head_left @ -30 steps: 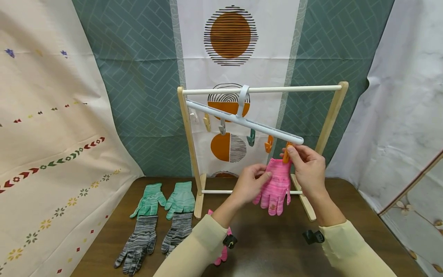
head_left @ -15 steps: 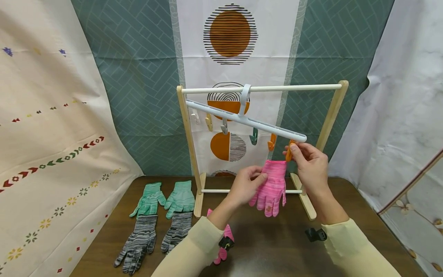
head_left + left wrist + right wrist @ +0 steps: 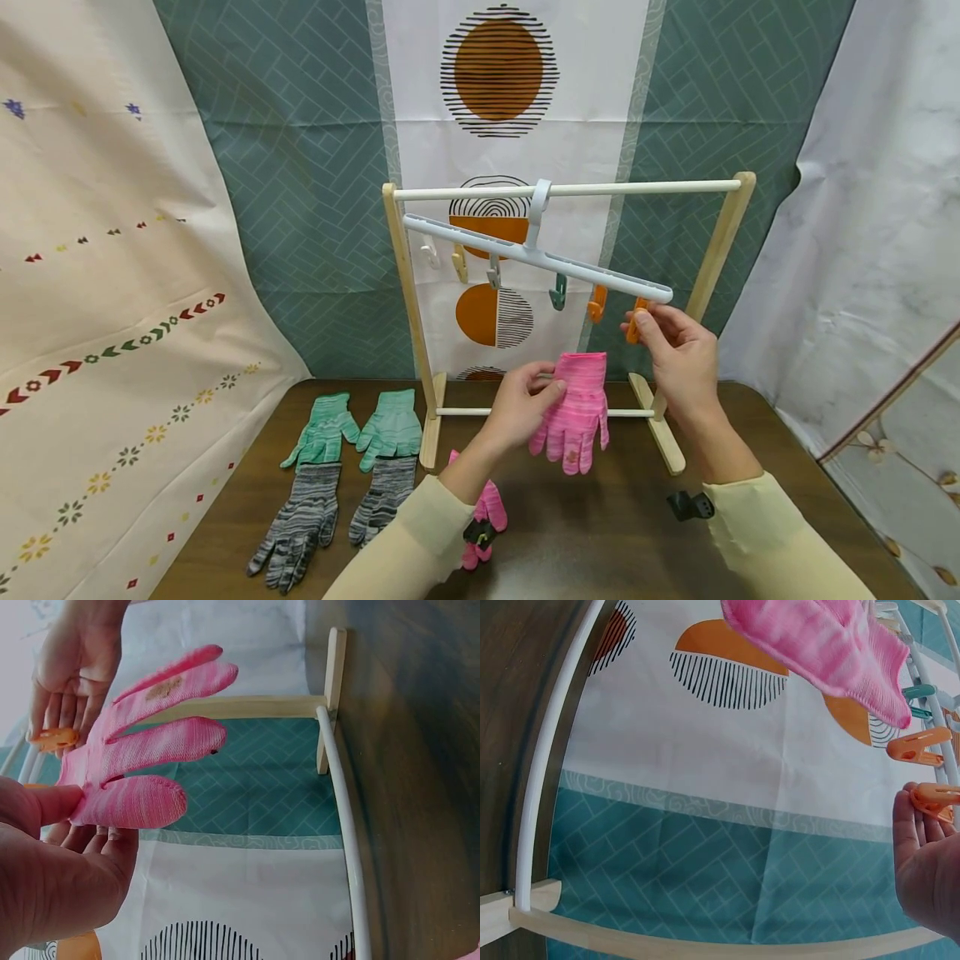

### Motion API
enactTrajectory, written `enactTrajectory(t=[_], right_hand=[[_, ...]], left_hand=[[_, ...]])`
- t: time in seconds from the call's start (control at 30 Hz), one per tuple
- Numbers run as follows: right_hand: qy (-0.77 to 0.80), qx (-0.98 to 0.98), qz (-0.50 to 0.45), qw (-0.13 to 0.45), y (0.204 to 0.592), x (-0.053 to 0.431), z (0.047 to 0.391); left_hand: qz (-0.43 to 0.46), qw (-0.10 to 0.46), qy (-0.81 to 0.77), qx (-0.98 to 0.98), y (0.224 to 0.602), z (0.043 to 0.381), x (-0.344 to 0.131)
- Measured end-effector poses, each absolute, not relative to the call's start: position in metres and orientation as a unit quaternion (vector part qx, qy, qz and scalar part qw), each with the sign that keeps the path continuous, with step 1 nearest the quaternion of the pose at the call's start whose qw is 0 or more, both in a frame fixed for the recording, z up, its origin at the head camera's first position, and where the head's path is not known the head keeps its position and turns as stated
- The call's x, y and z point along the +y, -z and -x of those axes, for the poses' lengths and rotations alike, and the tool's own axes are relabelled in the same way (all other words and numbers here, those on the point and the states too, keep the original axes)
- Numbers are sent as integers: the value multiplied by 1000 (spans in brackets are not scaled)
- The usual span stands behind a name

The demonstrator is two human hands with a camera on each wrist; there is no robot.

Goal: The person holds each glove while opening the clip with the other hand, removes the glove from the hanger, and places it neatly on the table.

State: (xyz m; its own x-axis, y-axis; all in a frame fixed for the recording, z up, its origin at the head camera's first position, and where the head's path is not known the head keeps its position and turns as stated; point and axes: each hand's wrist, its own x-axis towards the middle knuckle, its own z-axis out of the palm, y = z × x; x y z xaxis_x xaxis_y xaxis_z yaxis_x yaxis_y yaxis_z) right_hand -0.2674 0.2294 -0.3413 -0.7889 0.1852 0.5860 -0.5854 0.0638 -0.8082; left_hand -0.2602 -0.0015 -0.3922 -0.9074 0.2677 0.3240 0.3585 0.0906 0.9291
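My left hand point(image 3: 521, 407) pinches a pink knit glove point(image 3: 576, 408) near its side, thumb in front, with the glove's fingers hanging down and its cuff up. A brownish stain marks one glove finger point(image 3: 165, 688). Higher and to the right, my right hand point(image 3: 684, 358) pinches the orange clothespin point(image 3: 637, 322) at the right end of a pale blue clip hanger point(image 3: 585, 271). Cuff and clothespin are apart. The hanger tilts down to the right. A second orange clothespin point(image 3: 921, 745) hangs beside the held one, between it and the glove in the right wrist view.
The hanger hooks over the white top bar point(image 3: 637, 189) of a wooden-legged rack. Green point(image 3: 558, 292), grey, yellow and white clothespins hang leftward. On the brown table point(image 3: 600, 542) lie two green gloves point(image 3: 390, 429), two grey striped gloves point(image 3: 300, 521) and another pink glove point(image 3: 491, 504), partly covered by my left arm.
The pink glove has moved left and slightly down, away from the orange clothespin. My right hand, still holding the clothespin, has shifted a little right and the hanger with it.
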Motion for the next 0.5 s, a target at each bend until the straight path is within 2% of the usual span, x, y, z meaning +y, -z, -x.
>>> enactTrajectory(t=[0.5], right_hand=[[-681, -652, -156, 294, 341, 235, 268]], left_hand=[[165, 16, 666, -727, 413, 253, -17]])
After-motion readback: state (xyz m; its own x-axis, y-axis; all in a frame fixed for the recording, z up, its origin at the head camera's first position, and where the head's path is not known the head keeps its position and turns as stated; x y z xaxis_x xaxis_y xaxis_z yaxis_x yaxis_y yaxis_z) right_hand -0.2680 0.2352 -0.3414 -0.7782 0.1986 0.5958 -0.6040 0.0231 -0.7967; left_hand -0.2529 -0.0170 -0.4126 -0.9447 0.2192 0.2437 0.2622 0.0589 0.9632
